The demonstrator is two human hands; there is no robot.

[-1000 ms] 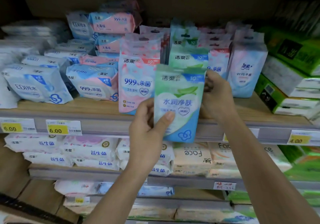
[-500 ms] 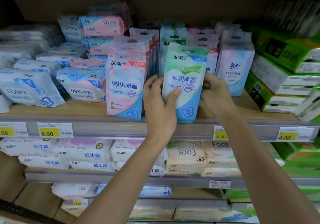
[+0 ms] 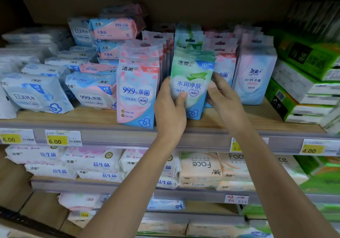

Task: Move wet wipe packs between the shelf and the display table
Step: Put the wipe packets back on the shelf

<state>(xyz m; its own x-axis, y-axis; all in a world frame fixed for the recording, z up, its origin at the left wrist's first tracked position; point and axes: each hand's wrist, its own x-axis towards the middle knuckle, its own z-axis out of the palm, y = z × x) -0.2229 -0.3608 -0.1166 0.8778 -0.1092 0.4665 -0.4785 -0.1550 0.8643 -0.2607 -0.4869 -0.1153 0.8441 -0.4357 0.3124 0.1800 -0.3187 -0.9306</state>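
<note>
I've got the left hand (image 3: 170, 112) and right hand (image 3: 223, 99) both gripping the green wipe pack (image 3: 191, 83) upright on the shelf (image 3: 239, 122), just right of the pink pack (image 3: 137, 90).

glossy plastic wipe pack (image 3: 191, 83), wooden shelf (image 3: 239, 116)

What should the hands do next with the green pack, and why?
Probably slide the green pack back against the green row behind it, then let go. The left hand and right hand hold it upright, its bottom about on the shelf, beside the pink pack.
</note>
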